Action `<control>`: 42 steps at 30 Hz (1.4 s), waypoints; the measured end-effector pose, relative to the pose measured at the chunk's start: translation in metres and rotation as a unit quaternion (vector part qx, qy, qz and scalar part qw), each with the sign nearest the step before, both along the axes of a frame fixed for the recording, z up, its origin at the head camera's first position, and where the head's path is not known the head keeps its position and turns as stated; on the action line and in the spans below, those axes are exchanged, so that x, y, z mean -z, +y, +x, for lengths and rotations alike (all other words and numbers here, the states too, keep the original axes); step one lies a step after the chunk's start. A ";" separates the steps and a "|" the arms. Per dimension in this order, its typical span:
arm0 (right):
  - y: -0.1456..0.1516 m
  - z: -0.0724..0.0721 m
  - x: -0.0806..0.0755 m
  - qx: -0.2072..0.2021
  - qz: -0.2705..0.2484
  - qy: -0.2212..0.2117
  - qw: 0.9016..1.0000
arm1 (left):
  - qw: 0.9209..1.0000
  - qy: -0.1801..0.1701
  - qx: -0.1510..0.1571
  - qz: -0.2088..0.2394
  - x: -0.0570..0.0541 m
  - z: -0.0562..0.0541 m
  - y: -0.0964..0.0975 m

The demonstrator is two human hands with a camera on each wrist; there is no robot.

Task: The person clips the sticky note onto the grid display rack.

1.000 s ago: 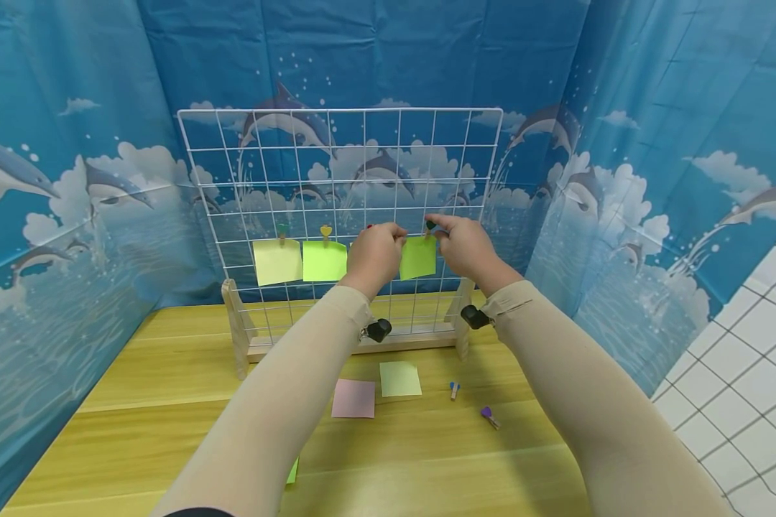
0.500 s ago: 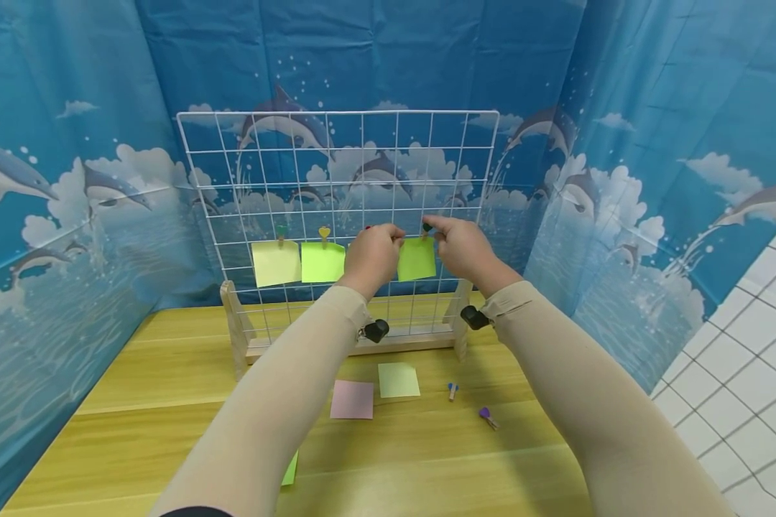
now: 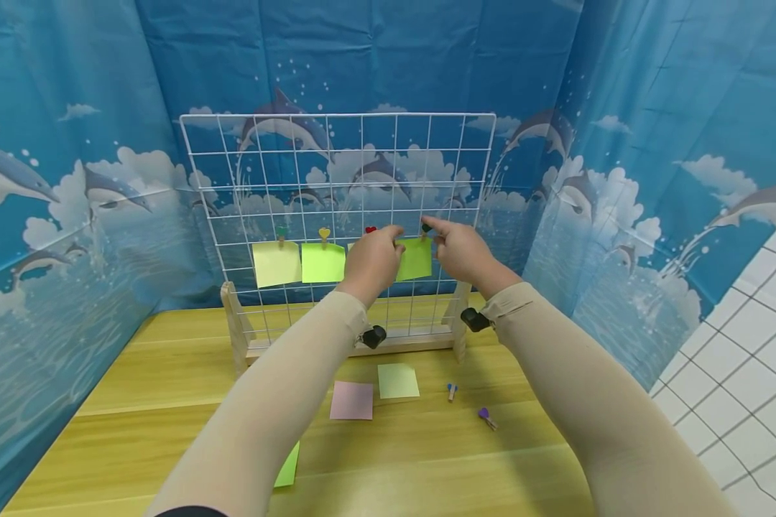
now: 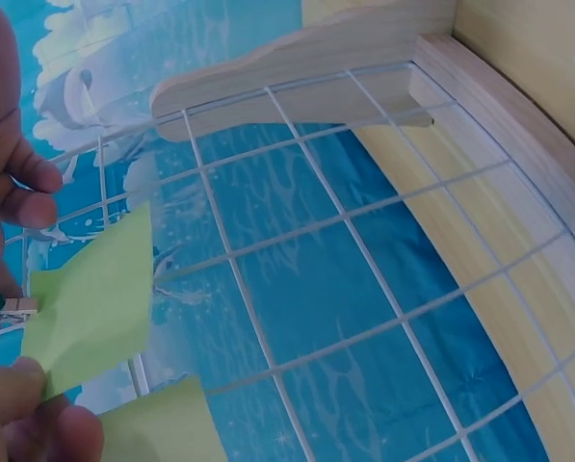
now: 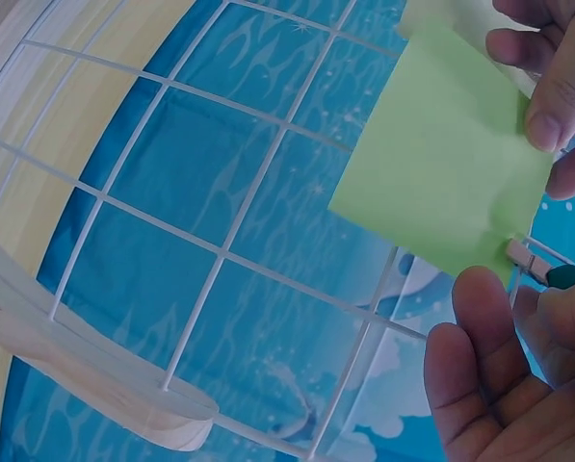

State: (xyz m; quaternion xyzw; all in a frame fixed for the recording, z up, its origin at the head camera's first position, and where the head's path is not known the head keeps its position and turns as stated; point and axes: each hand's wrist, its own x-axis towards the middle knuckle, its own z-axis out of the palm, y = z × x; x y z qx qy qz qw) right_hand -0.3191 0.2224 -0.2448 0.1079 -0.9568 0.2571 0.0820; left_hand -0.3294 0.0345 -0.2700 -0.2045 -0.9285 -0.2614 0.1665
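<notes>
A bright green sticky note (image 3: 417, 258) hangs on the white wire grid (image 3: 379, 184). At its upper right, my right hand (image 3: 460, 248) pinches the head of a small wooden clothespin (image 5: 530, 260) with a dark green heart; the wooden tip bites the note's top edge. My left hand (image 3: 371, 260) is at the note's left side, thumb and forefinger apart, fingertips right at the upper corner. Behind that hand another note is mostly hidden, under a red heart clothespin (image 3: 371, 230). Further left hang a lime note (image 3: 323, 263) and a pale yellow note (image 3: 276, 264).
On the wooden table (image 3: 136, 380) lie a pink note (image 3: 352, 401), a yellow note (image 3: 398, 381), a blue heart clothespin (image 3: 452, 392) and a purple one (image 3: 488, 418). A green note (image 3: 287, 468) shows beside the left forearm. Wooden feet (image 3: 235, 327) hold the grid up.
My left thumb and forefinger have parted, and the hand has dropped slightly, showing more of the red heart. The right hand stays on the green clothespin. The view has shifted a little.
</notes>
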 end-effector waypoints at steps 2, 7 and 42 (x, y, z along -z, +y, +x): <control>0.000 0.000 0.000 0.000 -0.001 -0.004 1.000 | 1.000 0.012 -0.003 -0.010 0.000 0.000 -0.001; -0.002 0.001 0.000 0.003 0.002 -0.008 1.000 | 0.999 0.038 -0.008 -0.028 0.000 0.003 -0.003; 0.016 0.042 0.013 -0.038 0.005 0.111 0.993 | 0.982 0.112 0.060 -0.137 0.006 0.051 -0.049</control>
